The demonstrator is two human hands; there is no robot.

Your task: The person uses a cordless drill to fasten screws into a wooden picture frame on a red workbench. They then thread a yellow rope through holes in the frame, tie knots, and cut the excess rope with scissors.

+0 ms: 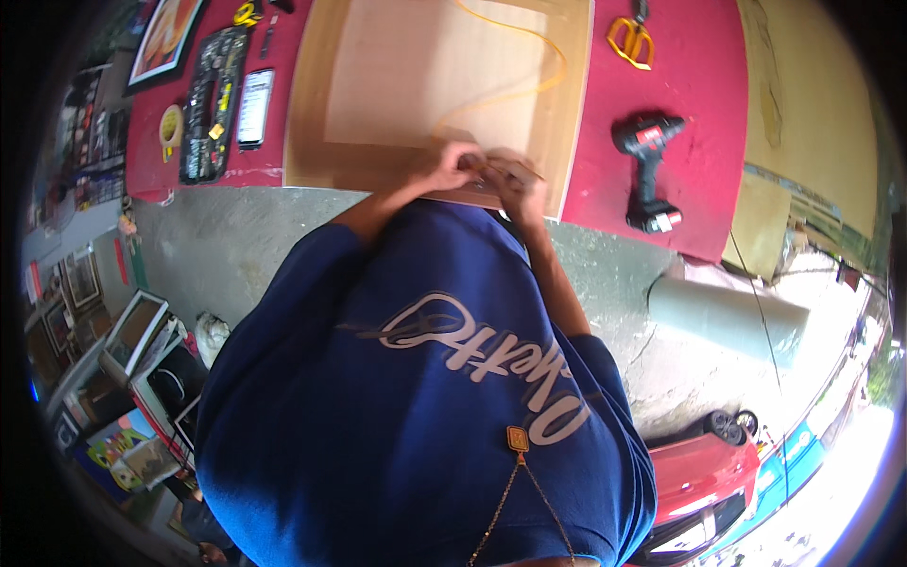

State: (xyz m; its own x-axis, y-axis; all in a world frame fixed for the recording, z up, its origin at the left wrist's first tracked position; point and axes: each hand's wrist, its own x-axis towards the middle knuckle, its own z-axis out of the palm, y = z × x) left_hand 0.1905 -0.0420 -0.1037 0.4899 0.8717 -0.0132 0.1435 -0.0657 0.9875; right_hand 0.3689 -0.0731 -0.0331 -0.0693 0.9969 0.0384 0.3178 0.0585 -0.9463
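Note:
A wooden-edged panel (378, 163), with a paler middle, lies on the table right in front of me. Across it winds a thin yellow cord (559, 71), looping down from the far edge to my hands. My left hand (448, 170) is closed near the panel's front edge, fingertips pinching the cord. Close beside it, nearly touching, my right hand (520, 184) is also closed, and a bit of yellow cord shows by its fingers. The exact spot between the fingertips is small and partly hidden.
The table has a red cover (699, 57). On its right lie a cordless drill (647, 161) and yellow-handled scissors (631, 42). To the left are a phone (254, 109), a black tool case (210, 104), a yellow tape roll (171, 128) and a framed picture (165, 38).

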